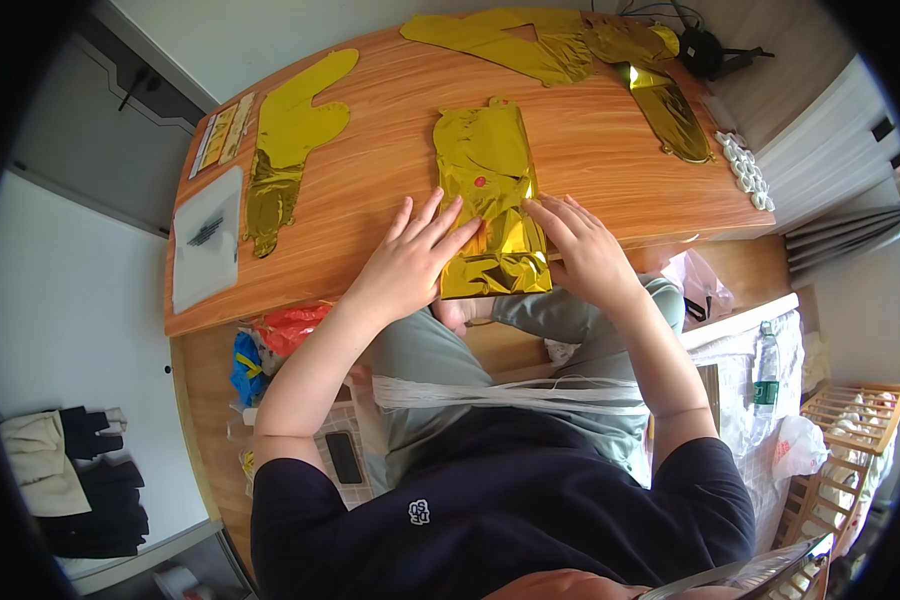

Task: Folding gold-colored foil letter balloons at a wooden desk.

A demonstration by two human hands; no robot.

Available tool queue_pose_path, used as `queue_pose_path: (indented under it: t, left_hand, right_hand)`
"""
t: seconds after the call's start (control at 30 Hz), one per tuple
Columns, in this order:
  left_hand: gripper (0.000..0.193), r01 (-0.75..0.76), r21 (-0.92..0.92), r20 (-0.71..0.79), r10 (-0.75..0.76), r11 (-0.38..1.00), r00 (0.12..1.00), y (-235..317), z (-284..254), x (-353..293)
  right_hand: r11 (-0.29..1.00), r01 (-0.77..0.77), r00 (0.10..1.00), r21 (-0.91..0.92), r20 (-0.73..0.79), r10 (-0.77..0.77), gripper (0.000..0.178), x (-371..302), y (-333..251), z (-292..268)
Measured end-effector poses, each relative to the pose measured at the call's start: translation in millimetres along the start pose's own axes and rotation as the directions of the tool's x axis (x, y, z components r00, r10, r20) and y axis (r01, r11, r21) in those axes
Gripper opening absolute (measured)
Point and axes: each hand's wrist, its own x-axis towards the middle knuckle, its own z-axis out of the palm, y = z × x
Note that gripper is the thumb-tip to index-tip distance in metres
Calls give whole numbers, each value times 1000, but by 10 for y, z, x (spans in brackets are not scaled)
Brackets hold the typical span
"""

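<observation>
A flat gold foil balloon (485,150) lies in front of me, its near end reaching the table's front edge. It carries a small red spot, and its near part is creased and shiny. My left hand (407,262) rests on its left side with fingers spread. On its right edge lies my right hand (592,250), fingers stretched out and palm down. Another gold foil balloon (295,125), curved in outline, is spread on the table to the left. More gold foil balloons (510,45) lie along the far side, with one shiny strip (667,115) at the right.
The wooden table (380,130) holds a clear plastic bag (207,240) with dark thin pieces at left and white coiled bundles (745,170) at right. White strands (510,394) cross my lap. A phone (344,458) and a plastic bottle (766,370) are beside me.
</observation>
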Motion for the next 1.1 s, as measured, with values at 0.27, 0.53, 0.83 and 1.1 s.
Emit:
queue_pose_path:
  t: [0.27, 0.53, 0.83, 1.1]
  left_hand:
    - [77, -28, -148, -8, 27, 989, 1000, -28, -42, 19]
    - [74, -8, -229, -18, 4, 973, 1000, -63, -18, 40]
    - [112, 36, -337, 217, 40, 941, 975, -320, -444, 190]
    - [79, 220, -490, 135, -176, 844, 975, -479, -306, 340]
  right_hand:
    - [995, 71, 997, -65, 14, -70, 83, 28, 2, -15]
    - [994, 110, 994, -9, 6, -110, 78, 110, 29, -5]
    - [984, 103, 960, 147, 243, -137, 124, 477, 161, -183]
    - [982, 86, 939, 166, 316, -136, 142, 554, 275, -245]
